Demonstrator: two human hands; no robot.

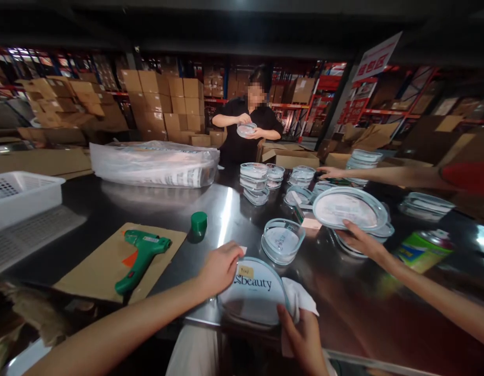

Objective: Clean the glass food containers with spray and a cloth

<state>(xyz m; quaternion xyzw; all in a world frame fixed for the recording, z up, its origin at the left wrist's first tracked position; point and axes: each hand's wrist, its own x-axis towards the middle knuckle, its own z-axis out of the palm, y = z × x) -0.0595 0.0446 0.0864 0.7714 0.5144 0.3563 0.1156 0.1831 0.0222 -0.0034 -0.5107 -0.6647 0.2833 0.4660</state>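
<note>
My left hand (pixel 220 269) grips the upper rim of a round clear glass dish (pixel 253 292), which stands tilted on its edge above the steel table. The dish carries a "beauty" print and a small yellow sticker (pixel 245 271). My right hand (pixel 302 339) is at the dish's lower right, pressing a white cloth (pixel 297 298) against it. Just beyond the dish sits an empty-looking glass bowl (pixel 282 241). A second person's hand (pixel 357 238) holds a larger round dish (pixel 349 209) to the right.
A green hot glue gun (pixel 142 258) lies on cardboard (pixel 163 250) left of my hands, near a green cap (pixel 198 222). Several glass dishes stand in stacks mid-table. A person opposite holds a dish (pixel 246 130). A plastic-wrapped bundle (pixel 153 164), white basket (pixel 22 196) and cartons stand beyond.
</note>
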